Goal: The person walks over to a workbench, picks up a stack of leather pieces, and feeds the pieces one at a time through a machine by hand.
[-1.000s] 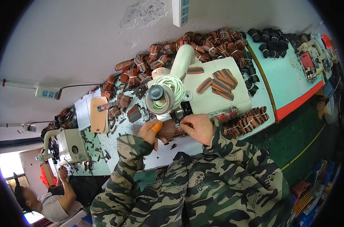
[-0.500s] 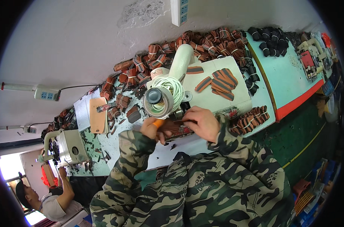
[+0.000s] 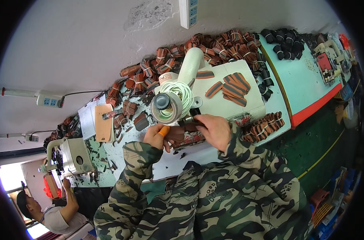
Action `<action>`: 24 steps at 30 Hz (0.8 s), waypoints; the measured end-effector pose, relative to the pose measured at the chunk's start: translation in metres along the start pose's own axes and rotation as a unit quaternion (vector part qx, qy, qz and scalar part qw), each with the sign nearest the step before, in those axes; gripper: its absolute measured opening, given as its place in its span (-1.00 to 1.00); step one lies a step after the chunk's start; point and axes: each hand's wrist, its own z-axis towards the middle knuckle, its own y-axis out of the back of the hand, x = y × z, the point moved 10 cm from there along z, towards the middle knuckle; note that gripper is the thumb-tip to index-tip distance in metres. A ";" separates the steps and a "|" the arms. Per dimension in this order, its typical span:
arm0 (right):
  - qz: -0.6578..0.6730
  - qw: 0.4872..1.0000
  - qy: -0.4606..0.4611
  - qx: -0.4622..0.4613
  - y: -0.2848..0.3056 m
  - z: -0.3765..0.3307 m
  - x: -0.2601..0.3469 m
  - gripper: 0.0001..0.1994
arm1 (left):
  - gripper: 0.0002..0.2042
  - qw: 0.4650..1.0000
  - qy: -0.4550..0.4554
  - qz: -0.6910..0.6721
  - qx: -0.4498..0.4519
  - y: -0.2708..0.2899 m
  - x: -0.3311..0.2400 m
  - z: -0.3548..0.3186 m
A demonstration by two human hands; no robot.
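Note:
My left hand (image 3: 153, 137) curls around brown flat pieces (image 3: 175, 135) at the front of a cream bench machine, below its head. An orange sleeve-like thing (image 3: 164, 130) sits at its fingers; whether it is a finger cover or a handle is unclear. My right hand (image 3: 216, 131) is beside the machine's dark metal working part (image 3: 187, 120), its fingers bent together and their tips partly hidden. On the cream machine bed (image 3: 218, 106) lie several brown-and-grey striped pieces (image 3: 235, 86). A coil of pale green cord (image 3: 185, 96) hangs around the machine's round top (image 3: 163, 101).
Tied bundles of brown pieces (image 3: 230, 50) crowd the wall side; another bundle row (image 3: 266, 127) lies right. Black bundles (image 3: 287, 42) rest on the far-right table. A clipboard-like board (image 3: 104, 123) lies left. Another person (image 3: 62, 210) works at a second machine (image 3: 76, 156).
My right hand's fingers have shifted slightly up toward the metal working part. My left hand has moved a little left, and more of the brown pieces shows between the hands.

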 end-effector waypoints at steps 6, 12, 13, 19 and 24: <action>0.041 0.999 0.025 0.004 -0.001 0.002 0.014 -0.86 | -0.70 0.997 0.051 -0.036 0.034 -0.019 0.003 -0.001; 0.074 0.996 -0.011 0.040 0.004 -0.003 -0.002 -0.84 | -0.75 0.999 -0.005 -0.038 -0.013 0.005 0.002 0.000; 0.075 0.996 -0.009 0.042 0.000 -0.002 0.001 -0.84 | -0.76 0.997 0.008 -0.077 -0.013 0.000 0.006 0.000; 0.069 0.997 -0.023 0.006 0.006 -0.001 -0.001 -0.79 | -0.77 1.000 0.004 -0.013 0.020 0.009 0.005 0.002; 0.090 0.994 0.035 0.051 0.001 0.000 0.012 -0.81 | -0.74 0.999 0.005 -0.051 -0.008 -0.009 0.008 0.004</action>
